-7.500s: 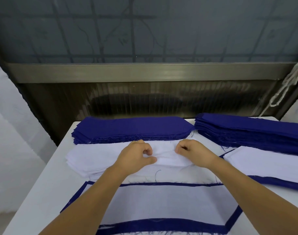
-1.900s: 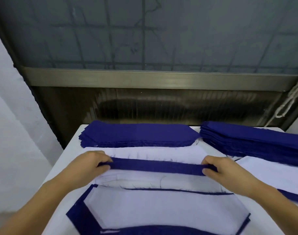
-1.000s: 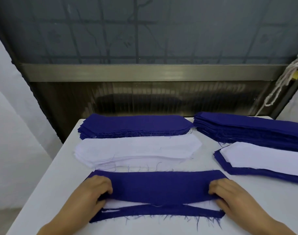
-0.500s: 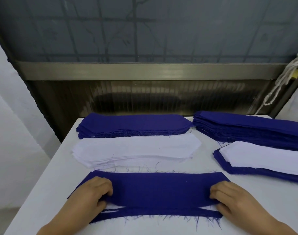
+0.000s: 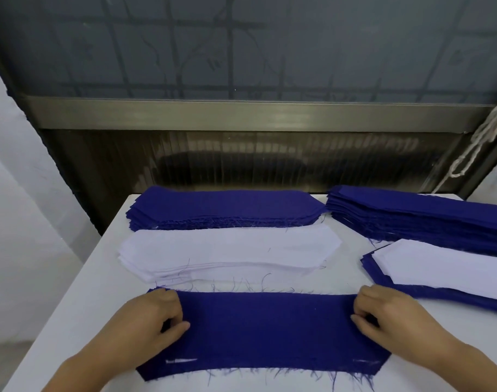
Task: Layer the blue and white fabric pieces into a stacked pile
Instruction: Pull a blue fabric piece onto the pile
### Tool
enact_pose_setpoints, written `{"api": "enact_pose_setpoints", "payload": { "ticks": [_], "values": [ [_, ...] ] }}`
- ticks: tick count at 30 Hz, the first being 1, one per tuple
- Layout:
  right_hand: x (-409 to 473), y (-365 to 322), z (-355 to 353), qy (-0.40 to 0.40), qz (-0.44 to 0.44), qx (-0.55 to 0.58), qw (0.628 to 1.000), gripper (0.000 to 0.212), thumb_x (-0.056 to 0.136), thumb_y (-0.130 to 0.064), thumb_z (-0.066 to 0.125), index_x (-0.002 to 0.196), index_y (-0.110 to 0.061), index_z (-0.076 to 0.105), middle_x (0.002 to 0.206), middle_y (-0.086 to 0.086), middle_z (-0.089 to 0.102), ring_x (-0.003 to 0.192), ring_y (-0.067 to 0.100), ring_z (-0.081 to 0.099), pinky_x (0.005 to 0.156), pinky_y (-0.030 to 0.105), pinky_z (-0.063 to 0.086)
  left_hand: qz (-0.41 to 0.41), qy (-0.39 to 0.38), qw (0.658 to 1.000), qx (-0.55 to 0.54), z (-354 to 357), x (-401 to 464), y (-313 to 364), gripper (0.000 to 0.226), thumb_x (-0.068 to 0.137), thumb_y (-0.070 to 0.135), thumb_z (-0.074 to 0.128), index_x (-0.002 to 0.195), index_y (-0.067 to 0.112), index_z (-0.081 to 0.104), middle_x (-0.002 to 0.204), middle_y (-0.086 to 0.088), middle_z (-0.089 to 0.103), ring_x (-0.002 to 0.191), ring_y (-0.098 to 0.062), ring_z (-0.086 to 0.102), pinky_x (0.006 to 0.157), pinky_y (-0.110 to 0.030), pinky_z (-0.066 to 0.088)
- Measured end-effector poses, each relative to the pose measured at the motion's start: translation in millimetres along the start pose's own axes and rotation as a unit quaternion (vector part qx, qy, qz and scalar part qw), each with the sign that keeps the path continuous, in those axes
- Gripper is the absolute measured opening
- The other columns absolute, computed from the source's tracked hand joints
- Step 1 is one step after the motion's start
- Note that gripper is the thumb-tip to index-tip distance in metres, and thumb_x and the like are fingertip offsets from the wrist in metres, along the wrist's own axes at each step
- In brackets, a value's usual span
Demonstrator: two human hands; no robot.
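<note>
A blue fabric piece (image 5: 265,332) lies flat on top of the near pile, with slivers of white showing under its lower corners. My left hand (image 5: 154,321) rests on its left end with fingers curled, thumb on the cloth. My right hand (image 5: 388,315) does the same at its right end. Behind it lies a stack of white pieces (image 5: 227,250), and behind that a stack of blue pieces (image 5: 221,206).
The white table (image 5: 83,295) ends at the left and far edges. A thick blue stack (image 5: 422,219) sits at the back right, with a white piece on blue (image 5: 445,267) in front of it. A dark panel and a white cord (image 5: 476,145) stand behind.
The blue piece has been lowered fully onto the near pile, covering the white piece. Both hands slid slightly toward the far corners and now press the ends down.
</note>
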State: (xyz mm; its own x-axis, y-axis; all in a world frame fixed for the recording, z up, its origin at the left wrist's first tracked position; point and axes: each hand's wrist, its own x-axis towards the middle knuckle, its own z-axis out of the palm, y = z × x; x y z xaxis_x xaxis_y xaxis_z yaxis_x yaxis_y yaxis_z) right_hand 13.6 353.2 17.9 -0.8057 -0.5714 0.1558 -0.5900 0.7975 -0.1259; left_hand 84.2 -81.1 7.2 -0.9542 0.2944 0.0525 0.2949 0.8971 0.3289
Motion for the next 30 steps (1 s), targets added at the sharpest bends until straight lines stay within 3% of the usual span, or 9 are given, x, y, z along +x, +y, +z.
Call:
{"api": "enact_pose_setpoints", "payload": {
  "ticks": [3, 6, 10, 14, 21, 30],
  "values": [
    [31, -3, -4, 0.046, 0.019, 0.035, 0.998, 0.024, 0.081, -0.021, 0.076, 0.067, -0.027, 0.057, 0.071, -0.019, 0.051, 0.061, 0.000, 0.048, 0.055, 0.016, 0.042, 0.003, 0.020, 1.000, 0.022, -6, 27, 9, 0.020, 0.091, 0.044, 0.056, 0.074, 0.033, 0.060, 0.077, 0.022, 0.052, 0.074, 0.004, 0.048, 0.066, -0.012, 0.041],
    [75, -4, -5, 0.071, 0.031, 0.079, 0.994, 0.006, 0.092, -0.024, 0.064, 0.085, -0.025, 0.064, 0.086, -0.018, 0.054, 0.079, 0.003, 0.053, 0.069, 0.018, 0.046, 0.008, 0.074, 0.997, 0.013, -14, 67, 23, 0.009, 0.092, 0.038, 0.057, 0.089, 0.034, 0.064, 0.089, 0.025, 0.054, 0.081, 0.003, 0.049, 0.076, -0.012, 0.043],
    [143, -2, 1, 0.097, 0.053, 0.107, 0.988, 0.005, 0.095, -0.024, 0.058, 0.099, -0.027, 0.060, 0.096, -0.016, 0.052, 0.089, 0.005, 0.053, 0.076, 0.019, 0.046, 0.005, 0.148, 0.989, 0.004, -21, 131, 29, 0.019, 0.094, 0.029, 0.058, 0.111, 0.025, 0.065, 0.111, 0.015, 0.059, 0.099, -0.004, 0.052, 0.086, -0.018, 0.041],
    [196, -1, 10, 0.074, 0.080, 0.111, 0.988, 0.006, 0.097, -0.021, 0.054, 0.098, -0.025, 0.058, 0.100, -0.010, 0.053, 0.090, 0.009, 0.053, 0.079, 0.025, 0.049, -0.012, 0.150, 0.988, -0.016, -20, 191, 29, 0.025, 0.095, 0.024, 0.055, 0.120, 0.021, 0.062, 0.120, 0.008, 0.059, 0.107, -0.008, 0.052, 0.086, -0.018, 0.039],
    [232, 6, 29, 0.007, 0.117, 0.129, 0.985, 0.009, 0.095, -0.029, 0.058, 0.104, -0.027, 0.057, 0.109, -0.006, 0.051, 0.100, 0.013, 0.050, 0.091, 0.029, 0.047, -0.080, 0.084, 0.991, -0.069, -4, 235, 14, 0.015, 0.095, 0.023, 0.058, 0.106, 0.020, 0.067, 0.110, 0.004, 0.058, 0.102, -0.014, 0.054, 0.090, -0.030, 0.048],
    [247, 16, 31, -0.018, 0.129, 0.150, 0.980, 0.004, 0.097, -0.024, 0.056, 0.095, -0.025, 0.059, 0.103, -0.004, 0.054, 0.092, 0.013, 0.054, 0.082, 0.024, 0.047, -0.115, 0.085, 0.985, -0.095, -3, 247, 20, 0.020, 0.087, 0.034, 0.068, 0.101, 0.021, 0.065, 0.102, 0.004, 0.056, 0.094, -0.013, 0.054, 0.085, -0.033, 0.051]
  ]
}}
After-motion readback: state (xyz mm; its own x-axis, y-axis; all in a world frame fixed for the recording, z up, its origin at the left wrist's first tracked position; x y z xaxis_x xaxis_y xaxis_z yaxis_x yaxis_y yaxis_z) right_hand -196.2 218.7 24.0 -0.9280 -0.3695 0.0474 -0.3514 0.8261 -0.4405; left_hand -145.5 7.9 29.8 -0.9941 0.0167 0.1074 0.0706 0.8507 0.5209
